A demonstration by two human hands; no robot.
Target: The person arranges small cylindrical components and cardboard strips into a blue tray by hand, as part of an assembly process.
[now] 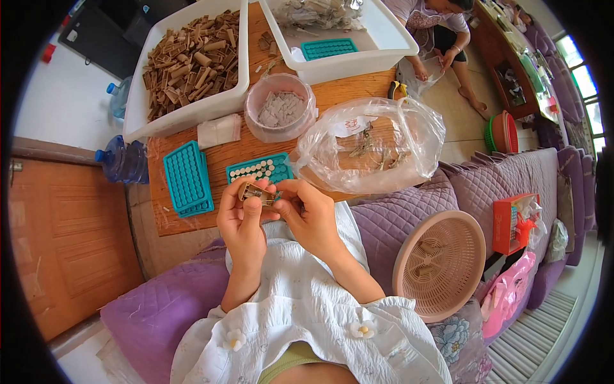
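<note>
A small tan clip-like piece (254,191) is pinched between both hands just above the person's lap, at the near edge of the wooden table (224,157). The left hand (242,221) grasps it from below with fingers curled around it, and the right hand (308,214) meets it from the other side, thumb and fingertips closed on its end. Just beyond the piece, on the table, lies a teal tray (261,169) with a row of pale round inserts filled in, and beside that tray, toward the person's left, sits a stack of teal trays (186,177). Farther back on the table stands a round clear container (280,107) of grey bits, with a crumpled clear plastic bag (371,147) to its right. At the table's far side, a white tub (137,96) holds a heap of brown pieces, and a second white tub (384,45) holds another teal tray. Off the table, on the purple sofa (505,179), rests a pink slotted basket (440,265).
</note>
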